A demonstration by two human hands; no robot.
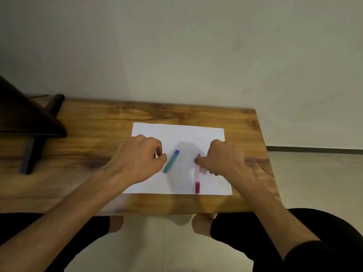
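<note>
Right hand (225, 158) grip pinches pen (197, 181) at its far end; it may swing, slip. Left hand (137, 158) curled, empty, could knock eraser (171, 161).

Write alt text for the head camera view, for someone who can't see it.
On a white sheet of paper on a wooden table, the right hand pinches the far end of a pink pen while the left hand, fingers curled, sits beside a teal bar with a blue end. A dark stand is at the table's left edge.

Right hand (222, 158) covers part of pink pen (197, 179).
</note>
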